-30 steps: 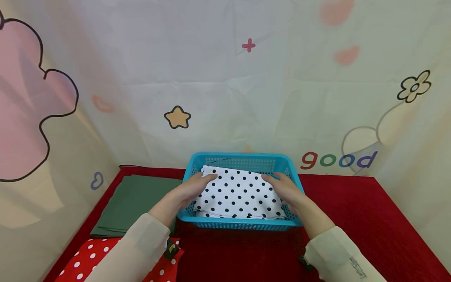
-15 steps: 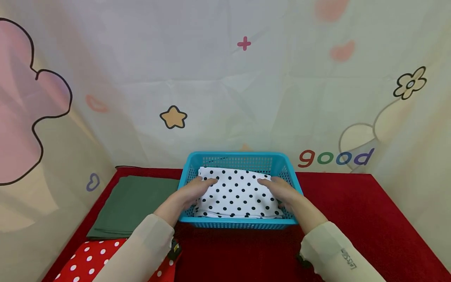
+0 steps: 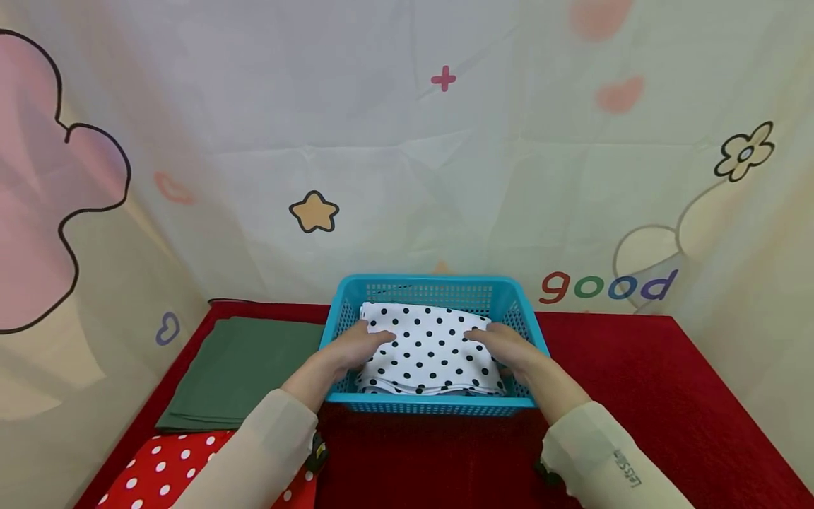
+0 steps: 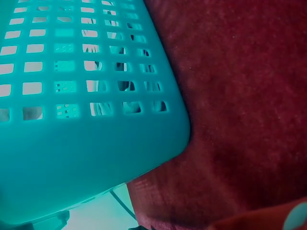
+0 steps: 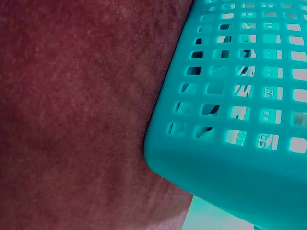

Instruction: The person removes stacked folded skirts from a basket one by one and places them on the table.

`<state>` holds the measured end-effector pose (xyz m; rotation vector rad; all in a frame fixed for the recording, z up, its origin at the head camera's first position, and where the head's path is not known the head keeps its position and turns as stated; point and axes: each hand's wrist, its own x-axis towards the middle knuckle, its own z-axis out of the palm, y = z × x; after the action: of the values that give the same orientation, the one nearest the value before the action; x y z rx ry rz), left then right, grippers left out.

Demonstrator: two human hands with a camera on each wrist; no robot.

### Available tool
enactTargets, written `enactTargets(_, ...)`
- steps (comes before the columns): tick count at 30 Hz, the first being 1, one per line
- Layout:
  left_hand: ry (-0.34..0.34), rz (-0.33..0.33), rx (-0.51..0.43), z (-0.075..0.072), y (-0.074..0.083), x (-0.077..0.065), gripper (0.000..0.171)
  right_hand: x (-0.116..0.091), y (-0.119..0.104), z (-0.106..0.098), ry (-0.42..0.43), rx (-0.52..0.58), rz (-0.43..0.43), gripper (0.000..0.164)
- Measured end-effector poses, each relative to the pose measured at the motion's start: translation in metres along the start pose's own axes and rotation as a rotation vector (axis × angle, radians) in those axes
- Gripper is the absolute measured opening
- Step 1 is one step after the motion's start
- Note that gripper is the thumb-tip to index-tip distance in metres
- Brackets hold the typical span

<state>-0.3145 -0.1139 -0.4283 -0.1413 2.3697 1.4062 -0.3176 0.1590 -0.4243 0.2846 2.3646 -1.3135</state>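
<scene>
A folded white cloth with black dots (image 3: 426,350) lies inside a blue plastic basket (image 3: 432,400) in the head view. My left hand (image 3: 356,346) holds the cloth's left side, thumb on top and fingers down along its edge. On the opposite side my right hand (image 3: 509,348) grips it likewise, its thumb over the dotted top. The lower fingers of both hands are largely hidden by the cloth and basket. Each wrist view is filled by the basket's perforated wall, the left one with its corner (image 4: 96,153), the right one with its other corner (image 5: 225,177); neither shows a hand.
Left of the basket lies a folded green cloth (image 3: 244,371) on the red-covered table (image 3: 623,403). In front of that is a red cloth with white dots (image 3: 165,470), partly under my left sleeve. A printed curtain (image 3: 407,177) hangs close behind the basket.
The white cloth has drawn in slightly at its sides, and its front edge now bows upward. Both hands keep their places on it. The head view has shifted a little.
</scene>
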Motion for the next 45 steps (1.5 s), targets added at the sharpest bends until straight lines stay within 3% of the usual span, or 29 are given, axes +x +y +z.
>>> enactTargets(25, 0.009, -0.004, 0.048, 0.0008, 0.0028, -0.0007, 0.085, -0.0038, 0.0010, -0.0036, 0.006, 0.018, -0.046, 0.081)
enactTargets(33, 0.014, 0.084, 0.038, 0.0036, -0.0013, 0.0023, 0.081, -0.0018, 0.0053, -0.0033, -0.008, 0.001, -0.057, 0.083)
enactTargets(39, 0.028, 0.100, 0.064, 0.0043, -0.0030, 0.0028, 0.085, -0.0018, 0.0071, -0.0035, -0.010, 0.011, -0.068, 0.082)
enactTargets(45, 0.016, 0.100, 0.034, 0.0056, -0.0036, 0.0029, 0.084, -0.0020, 0.0079, -0.0042, -0.027, 0.026, -0.091, 0.082)
